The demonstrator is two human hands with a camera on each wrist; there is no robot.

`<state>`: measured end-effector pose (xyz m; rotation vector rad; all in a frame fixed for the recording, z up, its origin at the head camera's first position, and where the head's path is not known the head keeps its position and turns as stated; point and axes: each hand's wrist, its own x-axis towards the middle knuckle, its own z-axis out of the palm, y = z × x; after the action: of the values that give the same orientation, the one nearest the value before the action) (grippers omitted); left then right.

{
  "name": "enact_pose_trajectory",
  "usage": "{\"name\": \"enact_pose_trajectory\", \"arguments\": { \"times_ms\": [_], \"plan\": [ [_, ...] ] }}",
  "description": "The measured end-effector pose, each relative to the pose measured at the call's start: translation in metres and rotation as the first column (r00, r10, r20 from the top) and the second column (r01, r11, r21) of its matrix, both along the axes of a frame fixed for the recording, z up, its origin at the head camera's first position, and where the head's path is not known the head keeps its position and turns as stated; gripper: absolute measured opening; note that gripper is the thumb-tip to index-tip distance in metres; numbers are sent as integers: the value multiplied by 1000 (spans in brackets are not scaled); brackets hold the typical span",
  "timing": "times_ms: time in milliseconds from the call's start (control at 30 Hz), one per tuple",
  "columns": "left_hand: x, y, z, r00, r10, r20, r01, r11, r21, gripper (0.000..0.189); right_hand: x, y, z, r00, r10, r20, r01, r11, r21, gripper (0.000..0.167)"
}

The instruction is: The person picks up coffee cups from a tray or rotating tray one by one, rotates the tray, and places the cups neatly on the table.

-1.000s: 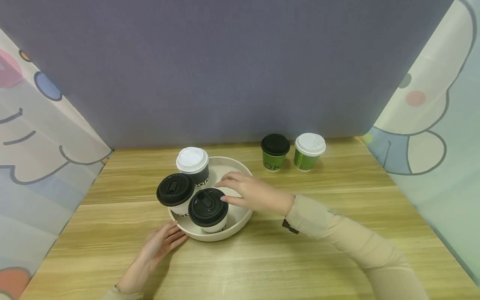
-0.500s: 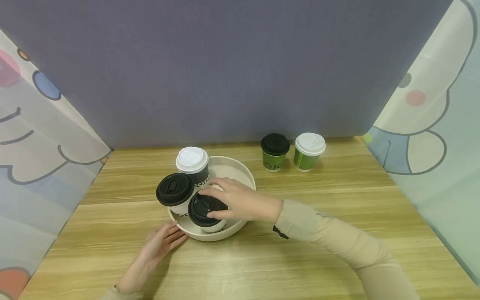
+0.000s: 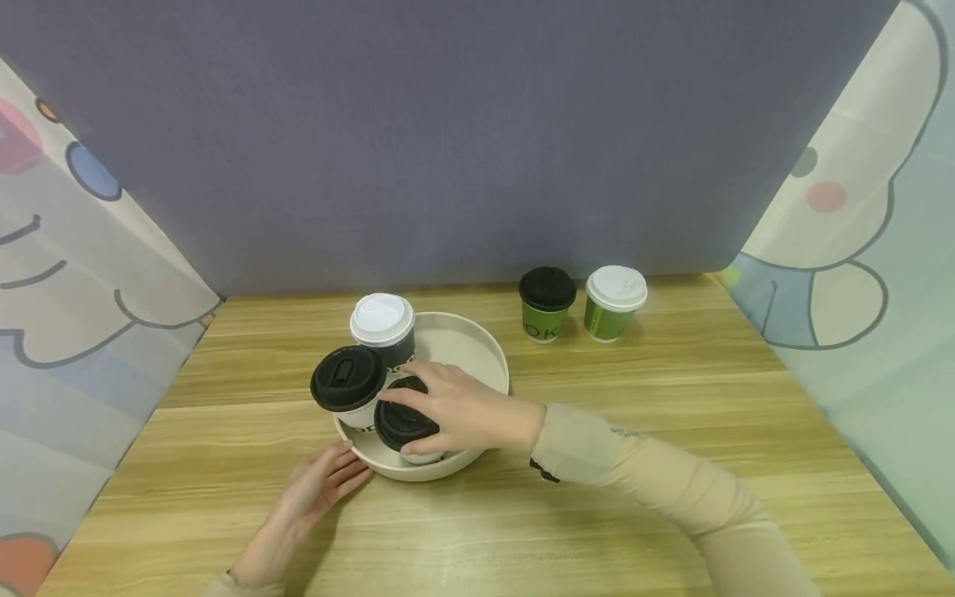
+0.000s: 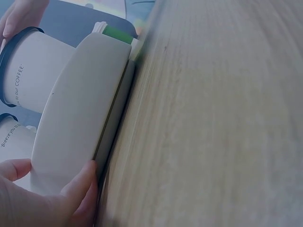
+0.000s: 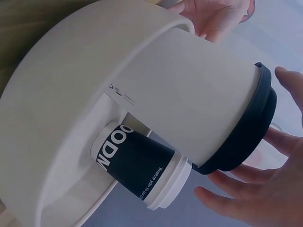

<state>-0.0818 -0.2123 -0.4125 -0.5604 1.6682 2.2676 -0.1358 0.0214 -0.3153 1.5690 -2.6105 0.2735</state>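
Note:
A round cream tray [image 3: 477,348] holds three lidded coffee cups. My left hand [image 3: 317,489] holds its near-left side, thumb [image 4: 19,168] at the rim and fingers [image 4: 78,189] low on the outer wall. My right hand [image 3: 466,410] spreads over the nearest white coffee cup with a black lid [image 3: 399,427]. In the right wrist view, its fingers and thumb stand around that black lid [image 5: 244,135], the thumb slightly apart from it. Beside it stand another black-lidded white cup [image 3: 346,381] and a dark cup with a white lid [image 3: 384,319].
Two smaller green cups stand at the back right of the wooden table [image 3: 634,464], one with a black lid [image 3: 546,303], one with a white lid [image 3: 613,303]. A grey partition [image 3: 477,149] rises behind the table. Printed curtains [image 3: 836,207] hang at both sides.
My right hand has moved left and toward me, from the tray's right side to around the nearest black-lidded cup. The left hand and the cups have stayed put.

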Motion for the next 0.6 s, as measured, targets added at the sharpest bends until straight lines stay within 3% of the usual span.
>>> {"name": "enact_pose_trajectory", "arguments": {
  "times_ms": [600],
  "plan": [
    [0,-1,0,1000,-13,-7,13,1000,0,37,1,-8,-8,998,45,-38,-44,999,23,66]
  ]
}}
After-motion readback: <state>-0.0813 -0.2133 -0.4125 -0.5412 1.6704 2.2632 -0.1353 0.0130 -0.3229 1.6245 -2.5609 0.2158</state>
